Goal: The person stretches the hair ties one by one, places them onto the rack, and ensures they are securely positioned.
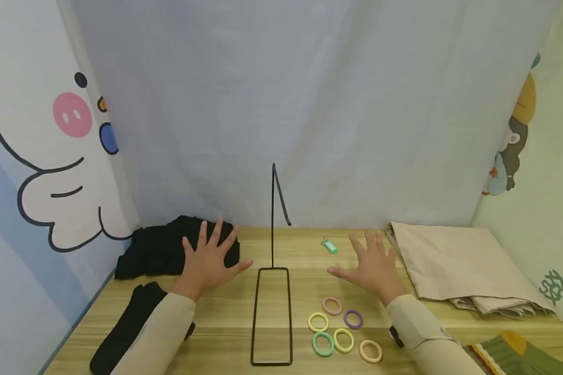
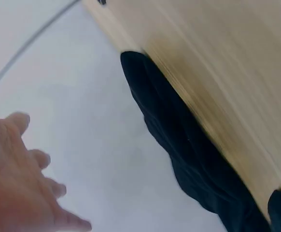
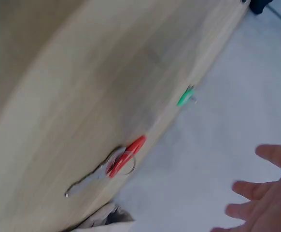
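My left hand (image 1: 208,260) is held with its fingers spread, overlapping the edge of a folded black cloth (image 1: 155,252) in the head view. My right hand (image 1: 375,265) also has its fingers spread, beside a small green key tag (image 1: 330,246). Between the hands stands a black wire stand (image 1: 272,229) with a rectangular base and a bent top arm. Several coloured rings (image 1: 322,344) lie right of that base. A key with a red tag (image 3: 126,157) lies on the table in the right wrist view; my right hand hides it in the head view.
A black sock (image 1: 122,333) lies at the left, partly under my left forearm in view. At the right are a folded beige cloth (image 1: 464,260) and a green sock with an orange patch (image 1: 535,354). Printed curtains surround the wooden table (image 1: 230,333) at the back and sides.
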### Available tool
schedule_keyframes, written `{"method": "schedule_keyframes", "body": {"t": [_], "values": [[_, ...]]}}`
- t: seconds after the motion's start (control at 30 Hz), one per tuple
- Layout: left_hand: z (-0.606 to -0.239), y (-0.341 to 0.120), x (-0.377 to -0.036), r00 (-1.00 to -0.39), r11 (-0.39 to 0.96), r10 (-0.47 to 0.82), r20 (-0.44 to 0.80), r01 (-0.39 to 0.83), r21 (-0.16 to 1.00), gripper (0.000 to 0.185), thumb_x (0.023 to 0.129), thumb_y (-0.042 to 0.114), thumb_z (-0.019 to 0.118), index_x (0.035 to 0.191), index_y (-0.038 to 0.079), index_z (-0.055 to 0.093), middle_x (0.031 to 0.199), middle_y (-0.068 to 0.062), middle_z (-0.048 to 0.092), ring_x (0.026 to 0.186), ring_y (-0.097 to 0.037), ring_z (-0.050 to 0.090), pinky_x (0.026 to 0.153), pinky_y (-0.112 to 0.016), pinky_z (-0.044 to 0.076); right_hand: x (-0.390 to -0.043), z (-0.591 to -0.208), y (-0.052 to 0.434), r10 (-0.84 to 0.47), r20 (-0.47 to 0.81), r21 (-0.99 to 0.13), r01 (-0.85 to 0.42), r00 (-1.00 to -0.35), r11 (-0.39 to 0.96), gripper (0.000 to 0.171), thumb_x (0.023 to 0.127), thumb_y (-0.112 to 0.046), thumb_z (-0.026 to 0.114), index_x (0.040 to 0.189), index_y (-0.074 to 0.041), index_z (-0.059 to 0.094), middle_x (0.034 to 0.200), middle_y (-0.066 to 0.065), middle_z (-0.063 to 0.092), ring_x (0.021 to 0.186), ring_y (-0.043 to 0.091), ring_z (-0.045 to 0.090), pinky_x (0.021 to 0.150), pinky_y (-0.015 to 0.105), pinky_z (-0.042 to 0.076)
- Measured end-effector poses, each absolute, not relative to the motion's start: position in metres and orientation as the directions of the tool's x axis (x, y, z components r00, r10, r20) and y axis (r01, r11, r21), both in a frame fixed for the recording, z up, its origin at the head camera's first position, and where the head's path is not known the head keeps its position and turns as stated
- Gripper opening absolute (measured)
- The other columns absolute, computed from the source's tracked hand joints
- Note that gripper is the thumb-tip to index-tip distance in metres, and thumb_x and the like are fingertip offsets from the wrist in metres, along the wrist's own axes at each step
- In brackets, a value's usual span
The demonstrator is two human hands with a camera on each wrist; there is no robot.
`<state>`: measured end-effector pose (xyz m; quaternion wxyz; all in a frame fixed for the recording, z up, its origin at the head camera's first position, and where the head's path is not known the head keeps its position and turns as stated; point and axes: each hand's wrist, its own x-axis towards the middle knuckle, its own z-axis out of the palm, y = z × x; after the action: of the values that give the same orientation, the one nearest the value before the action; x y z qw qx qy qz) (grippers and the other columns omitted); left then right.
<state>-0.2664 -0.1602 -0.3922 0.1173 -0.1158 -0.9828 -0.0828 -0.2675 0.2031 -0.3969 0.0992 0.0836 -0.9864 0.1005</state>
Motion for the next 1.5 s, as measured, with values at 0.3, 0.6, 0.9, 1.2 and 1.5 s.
{"method": "schedule_keyframes", "body": {"t": [0.3,0.6,0.9,1.2,1.5], "values": [[-0.402,-0.144,-0.240,-0.907,0.906,0.410,0.100,0.418,0.072,0.085,0.070,0.079,0.052,0.142,0.041,0.030,0.157,-0.005,0.008,0.142,-0.041,0.000,0.097,-0.077,0.006,-0.241,-0.402,0.190,-0.325,0.061,-0.197,-0.331,-0.944,0.923,0.075,0.060,-0.055,0.077,0.120,-0.015,0.062,0.100,0.006,0.057,0.086,0.021,0.051,0.070,0.039,0.048],[-0.413,-0.135,-0.228,-0.894,0.898,0.440,-0.089,0.439,0.035,0.088,0.061,0.081,0.057,0.138,0.040,0.041,0.155,-0.006,0.017,0.141,-0.043,0.010,0.098,-0.076,0.010,-0.236,-0.412,0.183,-0.418,-0.033,-0.300,-0.390,-0.908,0.870,0.039,0.063,-0.032,0.083,0.096,-0.014,0.073,0.094,0.001,0.069,0.089,0.022,0.062,0.080,0.039,0.050],[-0.418,-0.131,-0.224,-0.887,0.897,0.440,-0.140,0.441,0.031,0.090,0.061,0.083,0.053,0.138,0.039,0.042,0.154,-0.008,0.022,0.139,-0.045,0.015,0.097,-0.076,0.014,-0.234,-0.413,0.182,-0.419,-0.077,-0.352,-0.368,-0.905,0.861,0.026,0.061,-0.022,0.083,0.084,-0.015,0.073,0.093,0.001,0.068,0.083,0.017,0.059,0.074,0.039,0.050],[-0.418,-0.132,-0.222,-0.893,0.911,0.410,-0.185,0.408,0.051,0.090,0.062,0.082,0.052,0.140,0.041,0.036,0.154,-0.009,0.023,0.139,-0.045,0.013,0.097,-0.076,0.014,-0.230,-0.410,0.180,-0.439,-0.034,-0.341,-0.403,-0.898,0.849,0.017,0.070,-0.027,0.077,0.082,-0.019,0.068,0.090,-0.003,0.066,0.062,0.009,0.045,0.052,0.025,0.039],[-0.417,-0.133,-0.222,-0.894,0.916,0.400,-0.200,0.396,0.062,0.090,0.062,0.081,0.053,0.140,0.041,0.035,0.154,-0.009,0.022,0.140,-0.044,0.010,0.098,-0.076,0.011,-0.198,-0.371,0.164,-0.456,0.210,-0.318,-0.501,-0.865,0.805,0.020,0.072,-0.035,0.075,0.088,-0.028,0.066,0.072,-0.012,0.058,0.051,-0.001,0.032,0.043,0.018,0.029]]}}
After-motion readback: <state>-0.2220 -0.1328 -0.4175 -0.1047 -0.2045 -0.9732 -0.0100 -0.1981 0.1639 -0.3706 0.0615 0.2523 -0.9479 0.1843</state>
